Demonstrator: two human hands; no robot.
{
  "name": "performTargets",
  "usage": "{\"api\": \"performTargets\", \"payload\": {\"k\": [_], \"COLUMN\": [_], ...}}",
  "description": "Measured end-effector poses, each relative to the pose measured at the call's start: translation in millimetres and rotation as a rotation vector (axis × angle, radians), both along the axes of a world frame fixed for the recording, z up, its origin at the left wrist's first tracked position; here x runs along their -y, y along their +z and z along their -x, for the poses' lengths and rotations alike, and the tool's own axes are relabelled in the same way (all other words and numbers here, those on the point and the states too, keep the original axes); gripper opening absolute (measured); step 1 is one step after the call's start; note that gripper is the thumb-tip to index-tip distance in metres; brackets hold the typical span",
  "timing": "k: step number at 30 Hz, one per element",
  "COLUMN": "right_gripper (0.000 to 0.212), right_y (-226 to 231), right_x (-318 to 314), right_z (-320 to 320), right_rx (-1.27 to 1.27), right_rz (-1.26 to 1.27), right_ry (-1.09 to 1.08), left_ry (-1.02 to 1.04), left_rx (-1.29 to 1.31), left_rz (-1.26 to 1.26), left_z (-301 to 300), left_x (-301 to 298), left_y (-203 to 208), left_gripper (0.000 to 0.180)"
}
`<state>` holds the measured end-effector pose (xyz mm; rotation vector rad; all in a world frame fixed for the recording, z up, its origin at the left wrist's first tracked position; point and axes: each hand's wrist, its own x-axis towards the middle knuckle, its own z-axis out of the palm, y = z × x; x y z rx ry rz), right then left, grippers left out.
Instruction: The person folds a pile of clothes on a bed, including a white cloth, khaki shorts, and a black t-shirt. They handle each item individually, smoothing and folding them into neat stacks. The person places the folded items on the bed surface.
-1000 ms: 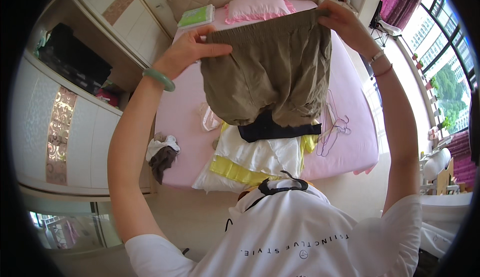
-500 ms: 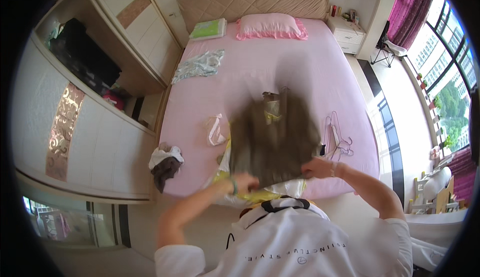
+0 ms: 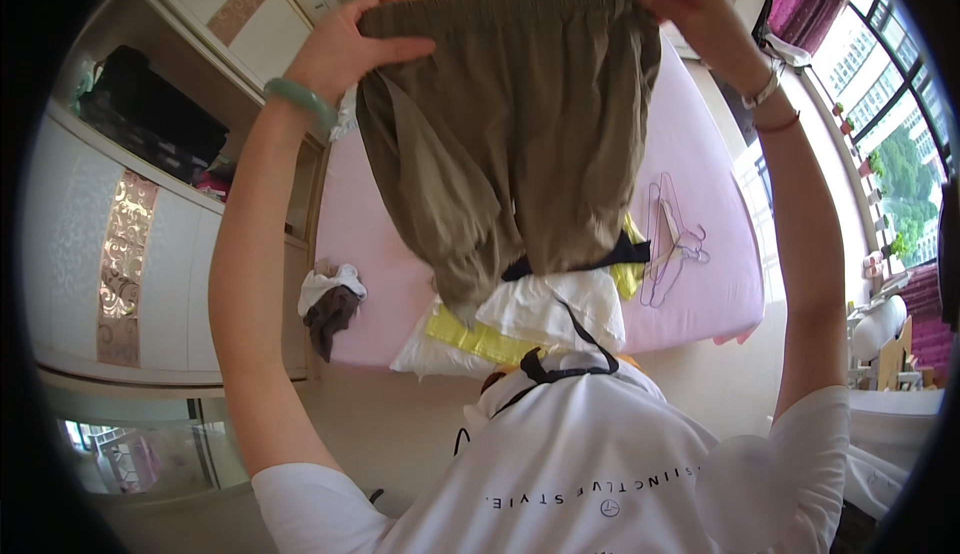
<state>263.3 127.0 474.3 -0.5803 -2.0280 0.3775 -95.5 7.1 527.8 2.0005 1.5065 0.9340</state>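
Observation:
A pair of olive-brown trousers (image 3: 520,114) with an elastic waistband hangs spread out in front of me, its loose legs drooping toward the bed. My left hand (image 3: 360,44) grips the left end of the waistband, thumb lying across the front and fingers mostly behind the cloth. At the other end, my right hand (image 3: 692,16) pinches the waistband's corner. Below the trouser legs lie white cloth (image 3: 560,304), a shiny yellow piece (image 3: 475,336) and something black (image 3: 625,254). The trousers hide much of the bed.
Several thin hangers (image 3: 672,244) lie on the pink-sheeted bed (image 3: 710,304) to the right. A white and dark brown clothing bundle (image 3: 332,304) sits at the bed's left corner. On the left stands an open wardrobe (image 3: 240,84) with dark clothes (image 3: 155,114) inside. Windows (image 3: 885,134) line the right.
Both hands have risen from the bed's near edge, lifting the trousers by the waistband. Before, the garment was blurred low over the bed; now it hangs stretched between my hands.

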Motion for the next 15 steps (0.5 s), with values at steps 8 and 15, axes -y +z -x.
{"api": "performTargets", "payload": {"k": [8,15], "right_gripper": [0.016,0.02], "right_y": [19.5,4.5], "right_x": [50.8,35.1], "right_z": [30.8,35.0], "right_rx": [0.269,-0.045], "right_rz": [0.056,0.239], "right_ry": [0.061,0.024], "left_ry": [0.197,0.066], "left_rx": [0.032,0.16], "left_rz": [-0.058,0.132], "left_z": [30.7,14.0], "left_x": [-18.9,10.3], "left_y": [-26.8,-23.0], "left_gripper": [0.034,0.029]}}
